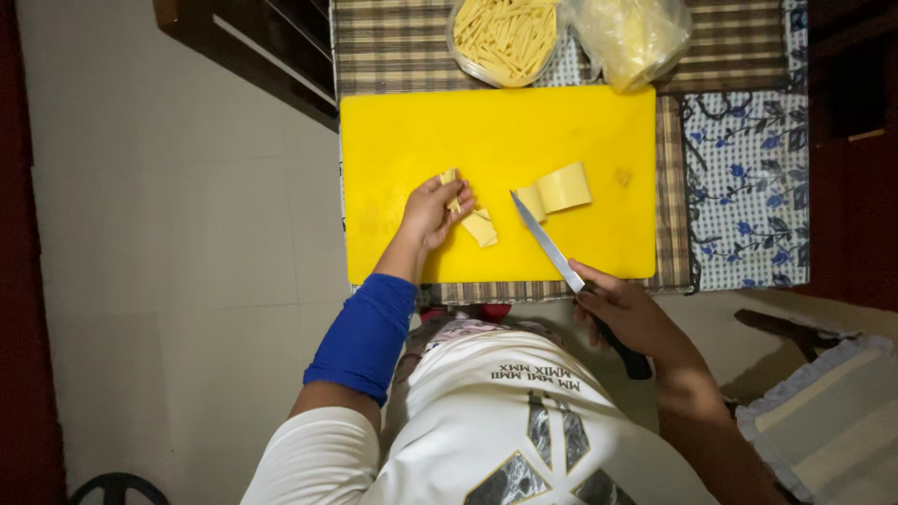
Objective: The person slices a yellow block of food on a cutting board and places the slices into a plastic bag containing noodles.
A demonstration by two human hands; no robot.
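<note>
A yellow cutting board [393, 140] lies on a small table. My left hand [430, 211] rests on the board, fingers closed on pale yellow cut strips [480, 227]. My right hand [629, 313] grips the black handle of a knife [545, 242], whose blade points up and left over the board. The blade tip sits just beside a pale yellow slab [558, 191] lying near the board's middle.
A round bowl [503, 37] of cut pale strips and a clear plastic bag [630, 35] stand behind the board. The table has a checked cloth [393, 42] and a blue floral cloth [748, 187]. Pale tiled floor [178, 234] lies left; a frilled cushion [832, 421] lower right.
</note>
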